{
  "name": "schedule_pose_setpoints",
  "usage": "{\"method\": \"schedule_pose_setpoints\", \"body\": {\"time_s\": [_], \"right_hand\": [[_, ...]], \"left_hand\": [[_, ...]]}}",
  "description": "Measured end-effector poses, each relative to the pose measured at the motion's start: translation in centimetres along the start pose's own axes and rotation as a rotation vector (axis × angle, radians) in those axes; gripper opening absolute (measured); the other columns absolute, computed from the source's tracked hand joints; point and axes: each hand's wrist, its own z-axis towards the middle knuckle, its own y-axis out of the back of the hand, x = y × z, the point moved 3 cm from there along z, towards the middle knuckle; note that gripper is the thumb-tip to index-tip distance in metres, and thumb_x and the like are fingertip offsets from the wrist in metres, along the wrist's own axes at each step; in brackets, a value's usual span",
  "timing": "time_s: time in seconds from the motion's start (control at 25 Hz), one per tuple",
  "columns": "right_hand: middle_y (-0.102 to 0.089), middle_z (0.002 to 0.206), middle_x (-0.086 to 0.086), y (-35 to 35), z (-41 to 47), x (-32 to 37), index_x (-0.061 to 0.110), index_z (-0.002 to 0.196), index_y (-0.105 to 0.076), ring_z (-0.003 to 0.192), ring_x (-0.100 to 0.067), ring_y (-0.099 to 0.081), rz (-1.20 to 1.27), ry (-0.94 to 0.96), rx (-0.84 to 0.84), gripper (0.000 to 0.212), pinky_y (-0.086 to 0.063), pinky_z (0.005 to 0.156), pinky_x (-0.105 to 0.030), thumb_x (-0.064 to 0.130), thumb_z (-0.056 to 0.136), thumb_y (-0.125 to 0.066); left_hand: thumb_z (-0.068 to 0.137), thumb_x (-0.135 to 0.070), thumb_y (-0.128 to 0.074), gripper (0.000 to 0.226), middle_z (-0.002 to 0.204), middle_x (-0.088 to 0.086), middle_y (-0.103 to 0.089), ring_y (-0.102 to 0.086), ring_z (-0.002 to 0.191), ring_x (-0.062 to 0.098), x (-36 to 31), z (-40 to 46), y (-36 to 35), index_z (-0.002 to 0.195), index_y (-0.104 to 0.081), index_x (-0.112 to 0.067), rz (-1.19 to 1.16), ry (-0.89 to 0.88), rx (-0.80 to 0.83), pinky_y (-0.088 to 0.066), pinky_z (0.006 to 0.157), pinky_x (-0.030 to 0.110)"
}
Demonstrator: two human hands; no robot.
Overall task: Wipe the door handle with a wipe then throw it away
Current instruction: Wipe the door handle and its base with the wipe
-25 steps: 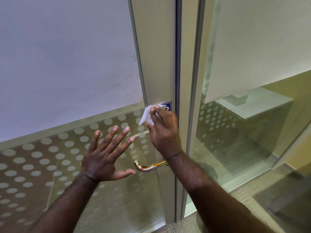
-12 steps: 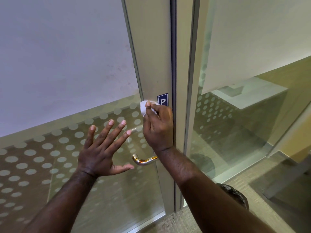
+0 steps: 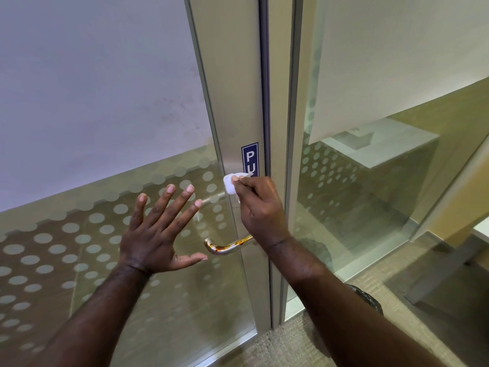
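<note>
Wipe (image 3: 229, 184) pinched between thumb and fingertips of right hand (image 3: 260, 207), against the metal door stile (image 3: 232, 102), just below the blue PUSH sticker (image 3: 250, 158). Compared with one second earlier: more of the sticker exposed above the knuckles, with the camera view also shifted, so true hand travel hard to separate from head motion. Wipe bunched smaller than before, less cloth protruding. Left hand (image 3: 156, 234) empty, fingers spread wide, facing the dotted glass panel (image 3: 66, 234) beside the stile; contact with the glass not determinable; pose unchanged across the three frames. Door handle (image 3: 225, 247), a polished lever, below the right wrist, clear of the wipe and not yet touched by it. Judgement: wiping step not begun on the handle itself; lowering of the wipe onto the lever required next, then disposal. No bin identifiable with certainty; dark round object (image 3: 367, 300) near floor level behind the right forearm, unidentified.
</note>
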Motion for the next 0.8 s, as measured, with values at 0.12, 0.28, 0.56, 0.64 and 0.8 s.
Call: {"method": "schedule_pose_setpoints", "body": {"time_s": [0.12,0.28,0.56,0.64,0.8], "right_hand": [[-0.051,0.101,-0.005,-0.1,0.8,-0.3,-0.005,0.108,-0.068,0.085,-0.029,-0.057,-0.004,-0.061,-0.052,0.026,-0.053,0.078,-0.037,-0.012,0.083,-0.065],[-0.060,0.088,-0.016,-1.4,2.0,-0.1,-0.005,0.109,-0.067,0.077,-0.031,-0.055,-0.050,-0.143,-0.049,0.026,-0.052,0.069,-0.041,-0.011,0.084,-0.065],[-0.053,0.104,-0.007,0.5,-1.0,0.2,-0.005,0.108,-0.068,0.090,-0.025,-0.055,-0.017,-0.054,0.046,0.023,-0.050,0.083,-0.030,-0.009,0.086,-0.064],[-0.054,0.104,-0.007,2.3,-2.2,-1.5,-0.006,0.105,-0.069,0.092,-0.025,-0.057,-0.017,-0.113,0.019,0.018,-0.049,0.087,-0.027,-0.002,0.092,-0.058],[-0.062,0.093,-0.016,4.3,-4.5,-5.1,-0.003,0.099,-0.071,0.088,-0.021,-0.057,-0.019,-0.234,0.162,0.018,-0.049,0.081,-0.024,-0.009,0.085,-0.062]], "left_hand": [[0.072,-0.092,-0.049,0.112,0.154,0.009,-0.043,-0.031,0.148,0.030,0.0,0.0,-0.1,0.154,-0.036,-0.017,0.005,-0.003,-0.011,-0.004,0.120,0.052],[0.071,-0.092,-0.050,0.114,0.154,0.010,-0.044,-0.031,0.148,0.030,0.0,-0.1,-0.2,0.156,-0.034,-0.017,0.021,-0.006,-0.029,-0.004,0.120,0.052],[0.072,-0.092,-0.049,0.115,0.155,0.009,-0.043,-0.031,0.148,0.030,-0.1,-0.1,-0.3,0.158,-0.030,-0.018,0.034,-0.004,-0.066,-0.003,0.121,0.051],[0.073,-0.092,-0.048,0.114,0.155,0.009,-0.043,-0.032,0.147,0.031,-0.1,0.0,-0.4,0.158,-0.030,-0.018,0.036,-0.002,-0.084,-0.004,0.120,0.051],[0.074,-0.092,-0.047,0.114,0.155,0.009,-0.042,-0.032,0.147,0.031,-0.2,-0.1,-0.5,0.158,-0.029,-0.018,0.038,-0.007,-0.098,-0.004,0.120,0.052]]}}
